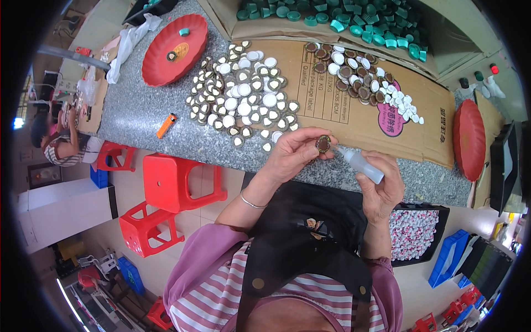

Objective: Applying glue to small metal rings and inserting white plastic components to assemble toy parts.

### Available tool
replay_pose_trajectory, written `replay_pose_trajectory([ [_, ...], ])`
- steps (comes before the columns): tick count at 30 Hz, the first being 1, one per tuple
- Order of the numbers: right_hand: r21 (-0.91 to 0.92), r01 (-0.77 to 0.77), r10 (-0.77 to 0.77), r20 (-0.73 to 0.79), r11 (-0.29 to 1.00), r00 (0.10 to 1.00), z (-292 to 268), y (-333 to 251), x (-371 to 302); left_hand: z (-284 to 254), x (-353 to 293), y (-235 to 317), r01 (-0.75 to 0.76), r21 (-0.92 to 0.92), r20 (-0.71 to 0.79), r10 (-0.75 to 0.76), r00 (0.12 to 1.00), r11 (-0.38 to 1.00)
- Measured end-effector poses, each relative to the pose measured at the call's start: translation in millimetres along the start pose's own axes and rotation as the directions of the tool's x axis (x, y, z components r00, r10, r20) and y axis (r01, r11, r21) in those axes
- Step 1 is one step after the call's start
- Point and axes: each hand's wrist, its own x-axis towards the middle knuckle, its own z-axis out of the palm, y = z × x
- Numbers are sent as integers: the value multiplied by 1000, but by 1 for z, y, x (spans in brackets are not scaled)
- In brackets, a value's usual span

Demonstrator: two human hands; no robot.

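Note:
Between the thumb and fingers of my left hand [292, 154] is a small round brown disc [323, 144] with a patterned rim, its brown face turned up. My right hand [383, 188] grips a translucent squeeze bottle [364, 167], tilted so its thin nozzle points at the disc. Whether the nozzle touches the disc I cannot tell. Beyond my left hand, a broad spread of dark-rimmed discs with pale centres [257, 99] lies mixed with white discs. Further right, brown discs [354, 80] and white discs [401, 104] rest on a flattened cardboard sheet [312, 119].
Teal pleated cups [359, 25] fill a box at the back. Red scalloped trays stand at left [160, 63] and right [469, 141]. A small orange tool [166, 126] lies on the speckled counter [133, 110]. Red stools [166, 182] stand left; another person [63, 138] sits far left.

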Motion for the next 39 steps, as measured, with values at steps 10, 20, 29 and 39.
replay_pose_trajectory([
  [10,-3,-7,7,-5,1000,1000,0,0,-1,-1,0,-1,-12,3,13,12,1000,1000],
  [20,-23,4,-4,12,1000,1000,-1,1,-1,-1,0,1,-12,-15,-10,12,1000,1000],
  [29,-28,8,-8,25,1000,1000,-2,0,0,-2,1,0,-40,-23,-10,40,999,999],
  [39,-39,11,-9,45,999,999,-1,-1,-1,-4,2,-2,-50,-42,-26,49,998,998],
])
